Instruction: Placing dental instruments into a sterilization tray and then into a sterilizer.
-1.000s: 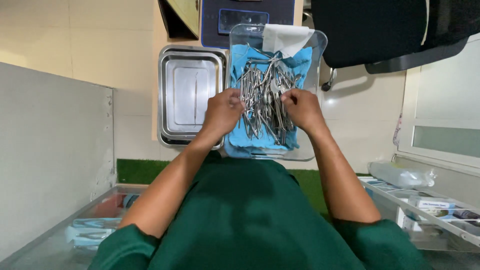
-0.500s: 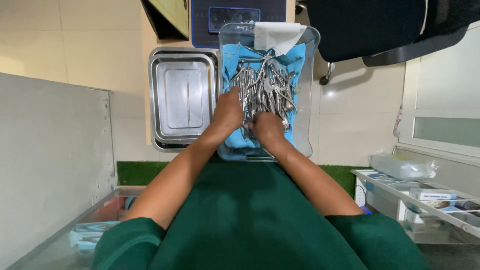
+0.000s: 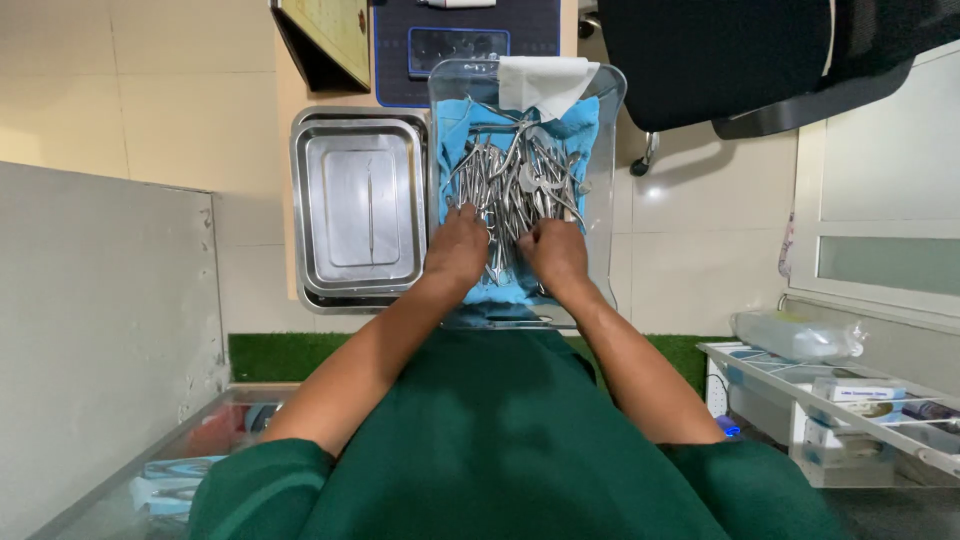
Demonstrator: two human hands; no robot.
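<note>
The left hand (image 3: pixel 458 245) and right hand (image 3: pixel 553 250) are sorting shiny tools (image 3: pixel 515 180) on the blue cloth (image 3: pixel 470 125), fingers curled among them; I think picking one needs a careful pinch.

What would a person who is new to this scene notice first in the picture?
First, the heap of shiny metal instruments on a blue cloth in a clear tray at the top centre. The left hand and right hand both rest in that heap. Left of it lies an almost empty steel tray.
</note>
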